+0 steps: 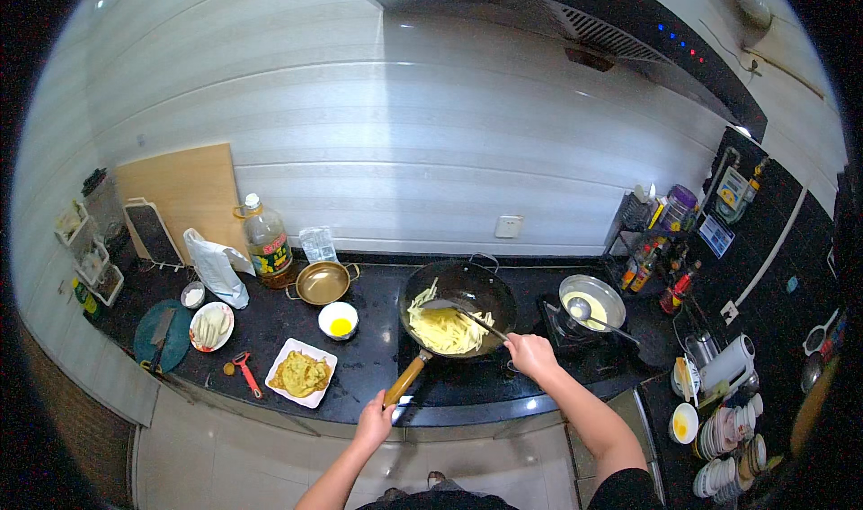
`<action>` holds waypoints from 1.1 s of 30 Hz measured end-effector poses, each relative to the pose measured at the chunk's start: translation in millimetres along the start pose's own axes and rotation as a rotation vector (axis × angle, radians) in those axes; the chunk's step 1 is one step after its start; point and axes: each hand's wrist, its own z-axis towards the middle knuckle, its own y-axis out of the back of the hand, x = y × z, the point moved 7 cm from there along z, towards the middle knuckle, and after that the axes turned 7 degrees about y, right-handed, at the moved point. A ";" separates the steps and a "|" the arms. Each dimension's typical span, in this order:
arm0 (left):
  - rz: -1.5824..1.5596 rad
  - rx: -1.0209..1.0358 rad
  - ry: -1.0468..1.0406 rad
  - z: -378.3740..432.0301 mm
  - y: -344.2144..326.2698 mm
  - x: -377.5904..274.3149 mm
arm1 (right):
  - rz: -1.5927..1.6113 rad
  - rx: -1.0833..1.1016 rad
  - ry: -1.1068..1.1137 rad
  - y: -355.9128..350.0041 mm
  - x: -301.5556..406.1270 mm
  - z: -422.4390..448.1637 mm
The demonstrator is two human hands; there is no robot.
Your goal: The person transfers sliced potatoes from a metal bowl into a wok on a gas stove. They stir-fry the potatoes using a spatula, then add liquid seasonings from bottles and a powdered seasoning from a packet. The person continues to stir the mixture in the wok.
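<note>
A dark wok (458, 282) sits on the stove, with pale yellow strips of food (448, 330) heaped in its near half. My left hand (375, 417) grips the wok's wooden handle (406, 379) at its end, close to the counter's front edge. In my right hand (531, 356) is the shaft of a spatula (487, 324), which reaches down into the wok. The blade rests on the strips at their far side and is partly hard to make out against the dark metal.
To the right, a metal pan (593, 286) holds a ladle (578, 307) and pale liquid. On the left are a square dish of cooked egg-like food (301, 373), a white bowl (337, 320), a red peeler (248, 375), a cleaver (162, 328) on a round board, and an oil bottle (267, 243).
</note>
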 end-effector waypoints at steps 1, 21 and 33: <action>0.003 0.000 -0.001 0.6 -0.4 1.6 | -0.020 0.010 0.008 5.6 1.8 -7.2; -0.005 0.007 -0.048 2.3 -1.3 4.4 | -0.042 -0.071 -0.133 -25.1 -12.2 -17.7; -0.003 0.013 -0.015 -1.9 4.2 -4.7 | -0.062 -0.063 0.038 -24.4 18.9 -6.8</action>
